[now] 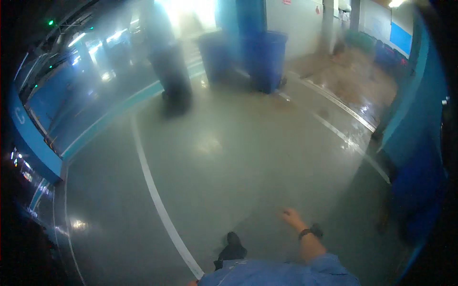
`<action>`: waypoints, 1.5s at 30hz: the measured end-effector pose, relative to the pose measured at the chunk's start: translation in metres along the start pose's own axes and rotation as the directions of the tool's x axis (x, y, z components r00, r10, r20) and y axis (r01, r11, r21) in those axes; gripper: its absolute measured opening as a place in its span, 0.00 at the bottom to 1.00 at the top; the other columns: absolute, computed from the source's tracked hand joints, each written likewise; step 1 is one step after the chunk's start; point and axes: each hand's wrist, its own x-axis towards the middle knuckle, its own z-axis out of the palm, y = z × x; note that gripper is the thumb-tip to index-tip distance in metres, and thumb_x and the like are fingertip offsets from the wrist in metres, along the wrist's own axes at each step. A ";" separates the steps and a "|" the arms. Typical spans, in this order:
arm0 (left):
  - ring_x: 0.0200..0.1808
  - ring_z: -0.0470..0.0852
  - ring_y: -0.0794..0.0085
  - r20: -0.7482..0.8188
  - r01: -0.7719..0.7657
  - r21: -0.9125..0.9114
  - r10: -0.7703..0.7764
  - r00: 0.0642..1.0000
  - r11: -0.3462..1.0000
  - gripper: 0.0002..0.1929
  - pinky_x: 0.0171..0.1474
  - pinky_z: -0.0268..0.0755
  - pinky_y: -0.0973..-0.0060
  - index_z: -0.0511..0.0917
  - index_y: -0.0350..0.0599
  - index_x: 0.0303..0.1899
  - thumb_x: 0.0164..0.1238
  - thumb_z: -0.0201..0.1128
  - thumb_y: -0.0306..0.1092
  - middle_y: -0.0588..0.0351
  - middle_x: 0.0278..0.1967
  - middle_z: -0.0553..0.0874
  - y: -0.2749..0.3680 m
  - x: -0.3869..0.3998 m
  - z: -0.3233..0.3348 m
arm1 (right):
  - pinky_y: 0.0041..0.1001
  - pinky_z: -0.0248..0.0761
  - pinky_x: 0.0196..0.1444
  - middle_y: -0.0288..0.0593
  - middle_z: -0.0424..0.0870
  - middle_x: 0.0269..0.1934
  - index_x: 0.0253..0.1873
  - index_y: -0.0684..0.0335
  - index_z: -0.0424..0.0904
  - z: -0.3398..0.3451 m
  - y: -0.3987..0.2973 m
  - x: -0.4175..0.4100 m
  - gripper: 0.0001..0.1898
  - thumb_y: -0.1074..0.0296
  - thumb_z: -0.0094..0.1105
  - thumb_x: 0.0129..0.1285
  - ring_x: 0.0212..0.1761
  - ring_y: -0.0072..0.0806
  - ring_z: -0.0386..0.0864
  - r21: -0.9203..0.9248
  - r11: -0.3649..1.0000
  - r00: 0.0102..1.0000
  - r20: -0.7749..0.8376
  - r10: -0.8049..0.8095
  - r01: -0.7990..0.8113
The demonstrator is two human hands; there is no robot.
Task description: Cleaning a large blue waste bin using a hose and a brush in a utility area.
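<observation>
My right hand hangs in front of my body above the grey-green painted floor, with a dark band on its wrist. Its fingers look loosely bent but are blurred, and no object shows in it. Only a sliver of skin shows at the bottom edge, left of my blue shirt; my left hand itself is out of view. One dark shoe is forward on the floor. Ahead stand a blue wheeled bin, another blue bin and a dark, blurred upright bin-like object.
A white line crosses the floor on the left. To the right stands a blue-painted pillar or wall, with a dark blue object below it. Beyond a raised threshold lies a wet brown floor. A blue low barrier edges the left.
</observation>
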 end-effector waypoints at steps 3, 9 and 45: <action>0.23 0.82 0.69 0.033 -0.124 -0.027 0.125 0.992 0.992 0.11 0.27 0.74 0.74 0.78 0.32 0.33 0.64 0.53 0.32 0.52 0.23 0.83 0.100 0.042 0.015 | 0.34 0.76 0.41 0.49 0.86 0.34 0.44 0.63 0.83 -0.016 0.024 0.031 0.14 0.67 0.54 0.54 0.34 0.38 0.85 -0.189 0.978 0.996 -0.001 0.093 -0.092; 0.27 0.84 0.67 -0.011 -0.399 0.129 0.403 0.915 0.908 0.14 0.31 0.78 0.72 0.78 0.30 0.40 0.69 0.52 0.35 0.49 0.27 0.84 0.352 0.100 0.038 | 0.33 0.77 0.39 0.48 0.86 0.30 0.43 0.68 0.84 -0.048 0.081 0.080 0.14 0.68 0.54 0.54 0.32 0.32 0.85 -0.146 0.894 0.904 0.001 0.428 -0.424; 0.31 0.85 0.70 -0.439 -0.748 0.093 0.702 0.561 0.657 0.14 0.35 0.76 0.72 0.79 0.34 0.45 0.66 0.56 0.36 0.51 0.37 0.85 1.289 0.441 -0.024 | 0.30 0.74 0.24 0.48 0.81 0.21 0.35 0.73 0.80 -0.042 -0.241 0.843 0.08 0.75 0.52 0.58 0.22 0.32 0.83 -0.128 0.926 0.933 0.019 0.359 -0.354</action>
